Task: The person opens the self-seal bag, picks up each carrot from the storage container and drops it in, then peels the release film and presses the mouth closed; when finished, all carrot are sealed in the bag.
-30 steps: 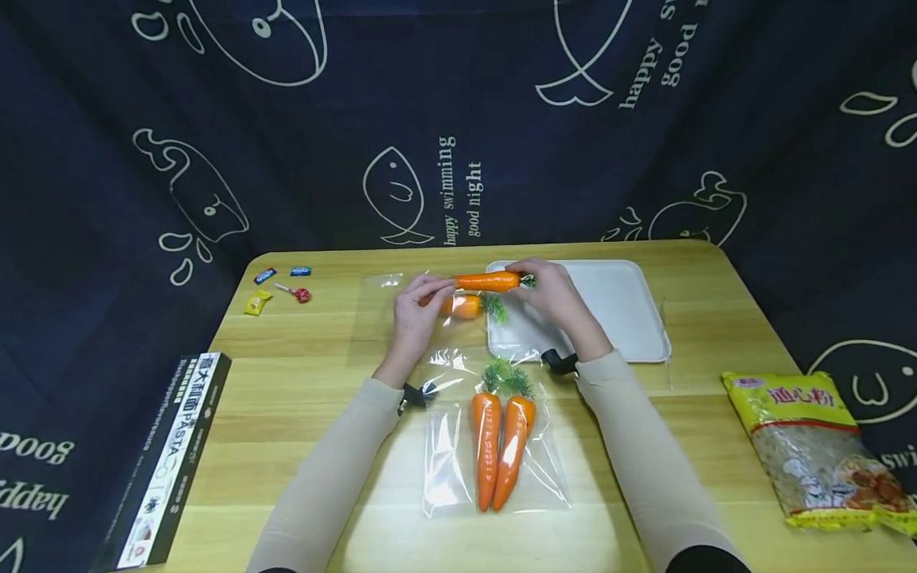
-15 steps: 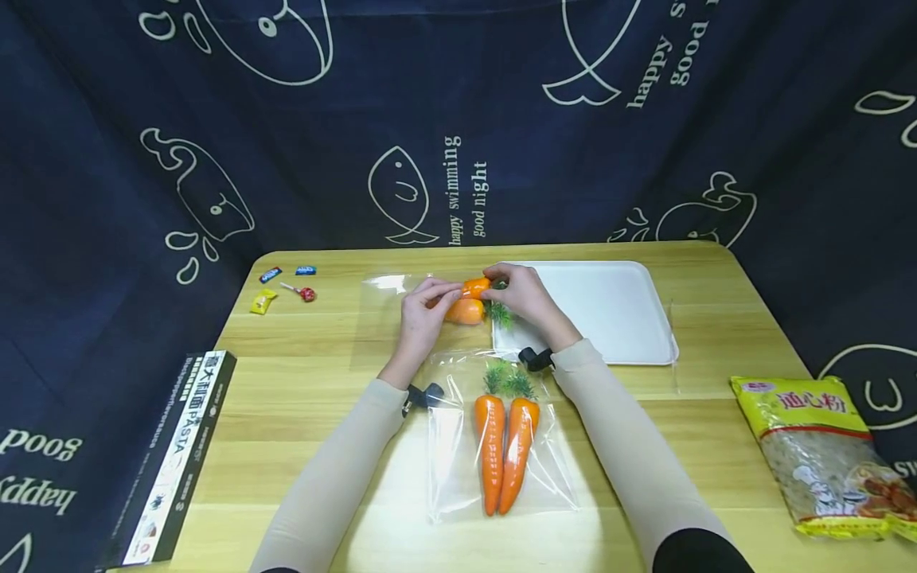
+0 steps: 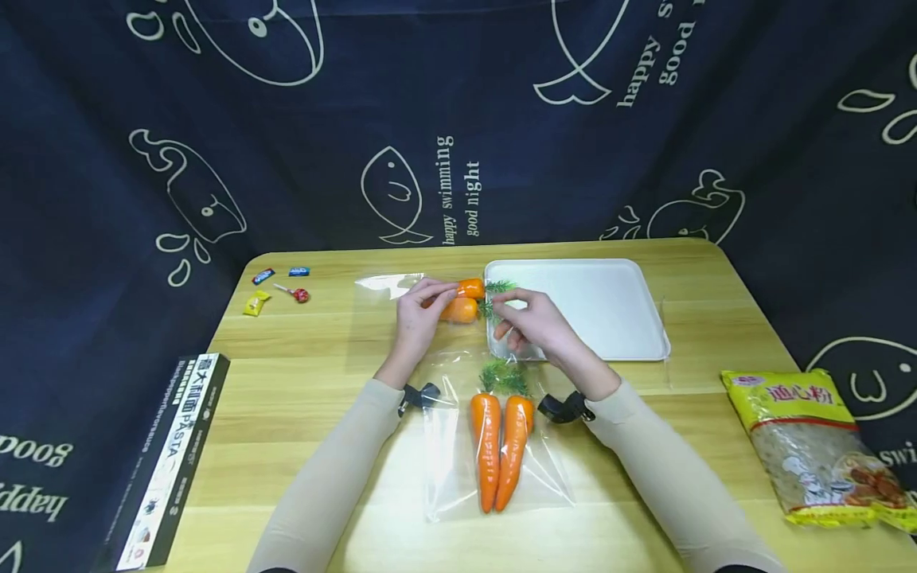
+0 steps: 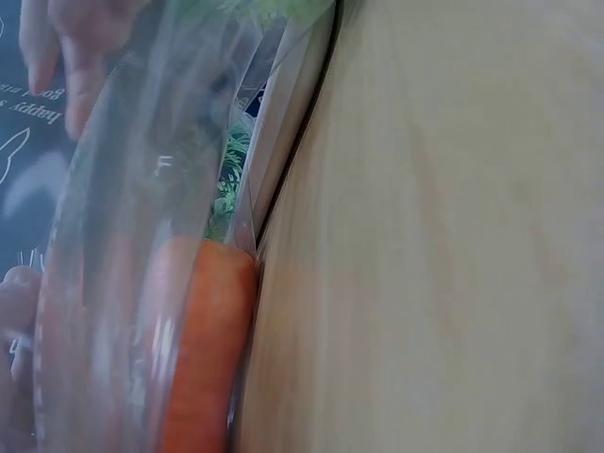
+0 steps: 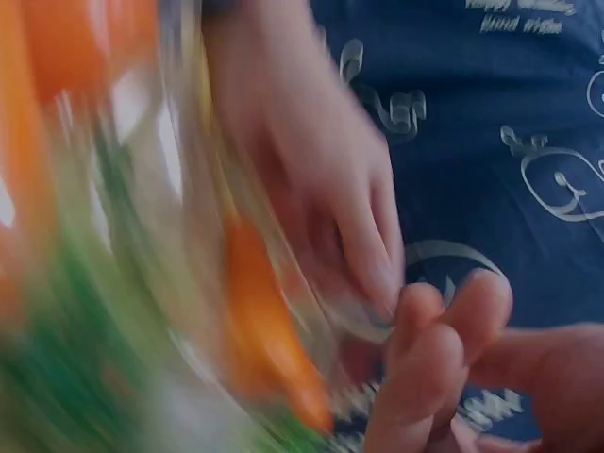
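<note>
Two orange carrots lie side by side at a clear plastic bag [image 3: 367,330] near the back of the table, the upper carrot [image 3: 470,287] and the lower carrot [image 3: 460,311]. Their green tops point right and overlap the tray's left rim. My left hand [image 3: 418,322] pinches the bag's film over the carrots and hides their tips. Beside the green tops, my right hand [image 3: 533,322] has loosely bent fingers with nothing seen between them; its fingers [image 5: 415,377] blur in the right wrist view. Nearer me, a second clear bag [image 3: 444,469] contains two carrots [image 3: 513,454].
A white tray [image 3: 609,310] stands at the back right. Several wrapped sweets, including a lollipop [image 3: 301,295], lie at the back left. A long pasta box [image 3: 168,461] sits along the left edge; a yellow pasta bag [image 3: 809,446] lies right.
My right hand has brought the upper carrot down and left beside the lower one, then let go and drawn back toward me. My left hand has stayed at the bag.
</note>
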`<act>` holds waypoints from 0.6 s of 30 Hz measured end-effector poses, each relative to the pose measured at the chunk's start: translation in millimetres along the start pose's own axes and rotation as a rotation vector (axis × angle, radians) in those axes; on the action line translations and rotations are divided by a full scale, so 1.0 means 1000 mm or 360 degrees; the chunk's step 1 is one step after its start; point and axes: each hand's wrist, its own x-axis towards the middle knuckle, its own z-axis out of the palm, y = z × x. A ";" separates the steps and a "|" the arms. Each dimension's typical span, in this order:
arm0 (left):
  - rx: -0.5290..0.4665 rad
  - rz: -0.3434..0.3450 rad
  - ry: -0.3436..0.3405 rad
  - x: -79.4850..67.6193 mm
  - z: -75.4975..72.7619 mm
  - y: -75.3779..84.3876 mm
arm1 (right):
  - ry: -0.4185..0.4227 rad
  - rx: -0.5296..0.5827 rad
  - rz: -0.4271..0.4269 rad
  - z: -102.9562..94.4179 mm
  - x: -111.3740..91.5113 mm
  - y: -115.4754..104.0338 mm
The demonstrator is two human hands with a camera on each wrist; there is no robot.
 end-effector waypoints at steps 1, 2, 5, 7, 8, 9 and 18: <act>0.0009 -0.0002 0.0006 0.000 -0.001 0.000 | -0.0072 0.0101 0.0073 0.005 -0.002 0.003; 0.0017 -0.0005 0.0009 0.000 -0.002 0.000 | -0.0132 0.0170 0.0122 0.011 -0.004 0.006; 0.0038 0.0004 -0.0003 0.001 -0.004 0.001 | -0.0228 0.0304 0.0201 0.024 -0.004 0.015; 0.0053 0.0015 -0.0016 0.000 -0.004 0.002 | -0.0233 0.0345 0.0213 0.031 -0.002 0.019; 0.0066 0.0021 -0.0022 0.000 -0.003 0.002 | -0.0234 0.0361 0.0214 0.034 -0.001 0.021; 0.0073 0.0028 -0.0029 0.000 -0.003 0.002 | -0.0226 0.0380 0.0219 0.036 0.000 0.023; 0.0413 -0.0004 -0.0312 0.021 -0.019 0.028 | -0.0174 0.0458 0.0197 0.042 0.000 0.030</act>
